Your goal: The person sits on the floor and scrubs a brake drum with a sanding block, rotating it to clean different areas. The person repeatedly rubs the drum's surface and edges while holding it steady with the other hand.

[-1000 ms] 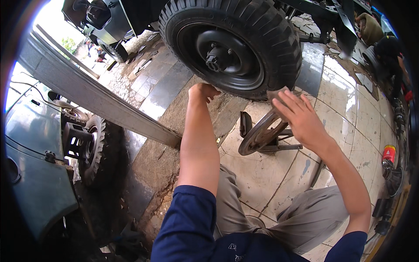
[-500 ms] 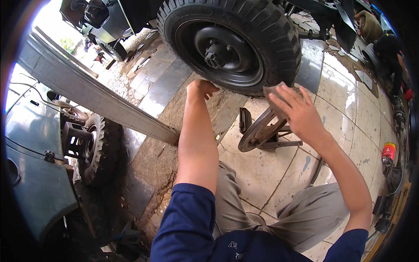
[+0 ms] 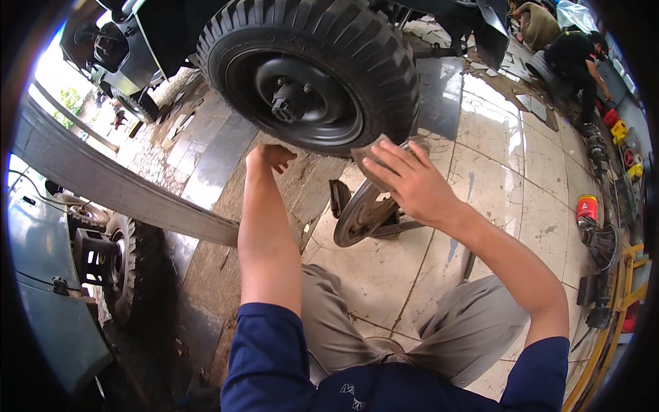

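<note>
My right hand (image 3: pixel 415 184) presses a brown sheet of sandpaper (image 3: pixel 364 152) with nearly straight fingers against the upper rim of a round, tilted metal disc (image 3: pixel 351 223). Part of the disc's face is covered by that hand. The disc leans on a low dark metal stand (image 3: pixel 392 228) on the tiles. At its left stands a small dark ribbed block (image 3: pixel 339 197). My left hand (image 3: pixel 270 157) hangs in the air left of the disc, its fingers loosely bent and apart, with nothing seen in it. Beyond both hands is a large black tyre (image 3: pixel 395 103) on a black wheel.
A grey metal post (image 3: pixel 130 192) slants in from the left, beside a green vehicle body (image 3: pixel 51 268) with another tyre. Along the right lie a red can (image 3: pixel 587 206), axle parts and a yellow frame (image 3: pixel 621 295). A person in dark clothes (image 3: pixel 573 58) bends at the far right.
The view has swung right, so most things sit further left. My right hand with the sandpaper has slid slightly down along the disc's rim. The left hand keeps nearly the same pose.
</note>
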`<state>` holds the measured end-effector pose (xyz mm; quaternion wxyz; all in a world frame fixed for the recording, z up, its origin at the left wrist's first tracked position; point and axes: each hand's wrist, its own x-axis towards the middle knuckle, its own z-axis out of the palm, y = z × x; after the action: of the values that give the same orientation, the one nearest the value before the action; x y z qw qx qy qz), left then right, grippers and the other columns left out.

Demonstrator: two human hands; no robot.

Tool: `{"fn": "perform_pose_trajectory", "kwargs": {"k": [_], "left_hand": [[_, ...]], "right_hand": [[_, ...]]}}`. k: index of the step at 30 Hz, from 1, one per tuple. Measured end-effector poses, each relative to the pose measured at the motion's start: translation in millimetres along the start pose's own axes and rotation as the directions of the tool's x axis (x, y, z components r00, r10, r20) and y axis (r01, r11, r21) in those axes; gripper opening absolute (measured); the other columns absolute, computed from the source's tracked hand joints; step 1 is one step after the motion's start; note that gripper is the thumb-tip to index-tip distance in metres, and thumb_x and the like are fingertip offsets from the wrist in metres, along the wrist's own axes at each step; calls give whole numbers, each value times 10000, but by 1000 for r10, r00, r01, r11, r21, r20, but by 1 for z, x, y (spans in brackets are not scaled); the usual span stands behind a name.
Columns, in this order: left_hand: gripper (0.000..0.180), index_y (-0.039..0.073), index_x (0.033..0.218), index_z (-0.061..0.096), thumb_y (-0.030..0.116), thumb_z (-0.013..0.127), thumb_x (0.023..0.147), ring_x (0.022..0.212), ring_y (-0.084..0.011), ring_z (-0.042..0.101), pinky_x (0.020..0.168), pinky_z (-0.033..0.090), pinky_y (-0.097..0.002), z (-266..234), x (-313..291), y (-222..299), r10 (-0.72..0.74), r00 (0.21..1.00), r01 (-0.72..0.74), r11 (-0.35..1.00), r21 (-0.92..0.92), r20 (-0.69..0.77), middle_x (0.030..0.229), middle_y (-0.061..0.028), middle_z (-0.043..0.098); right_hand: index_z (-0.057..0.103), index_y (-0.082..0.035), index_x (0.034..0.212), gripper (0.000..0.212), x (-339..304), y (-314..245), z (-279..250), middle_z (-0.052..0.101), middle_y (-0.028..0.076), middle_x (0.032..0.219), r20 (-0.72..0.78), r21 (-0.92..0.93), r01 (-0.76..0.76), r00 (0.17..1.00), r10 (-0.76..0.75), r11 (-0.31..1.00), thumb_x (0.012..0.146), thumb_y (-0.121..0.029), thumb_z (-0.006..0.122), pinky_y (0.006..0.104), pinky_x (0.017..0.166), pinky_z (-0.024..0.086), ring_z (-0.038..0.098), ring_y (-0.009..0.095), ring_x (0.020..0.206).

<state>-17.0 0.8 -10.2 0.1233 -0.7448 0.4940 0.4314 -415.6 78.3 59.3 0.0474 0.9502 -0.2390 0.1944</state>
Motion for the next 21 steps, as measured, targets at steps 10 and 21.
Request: {"fn": "perform_pose_trajectory", "kwargs": {"k": [10, 21], "left_hand": [[648, 110, 1490, 421, 509, 467, 981, 1204, -259, 626, 1019, 484, -438, 1, -22, -17, -2, 998, -2, 999, -49, -68, 1414, -123, 567], [658, 187, 1493, 410, 574, 489, 966, 1256, -237, 592, 1010, 487, -432, 0, -20, -13, -31, 999, 29, 997, -71, -25, 1453, -81, 534]], "right_hand": [[416, -145, 1490, 577, -4, 2, -6, 418, 97, 1518, 48, -20, -26, 998, 27, 999, 939, -176, 585, 509, 1173, 262, 333, 250, 1452], [451, -152, 1466, 544, -2, 5, -7, 440, 90, 1501, 43, 29, -76, 996, 75, 997, 935, -137, 566, 489, 1164, 283, 359, 239, 1437]]}}
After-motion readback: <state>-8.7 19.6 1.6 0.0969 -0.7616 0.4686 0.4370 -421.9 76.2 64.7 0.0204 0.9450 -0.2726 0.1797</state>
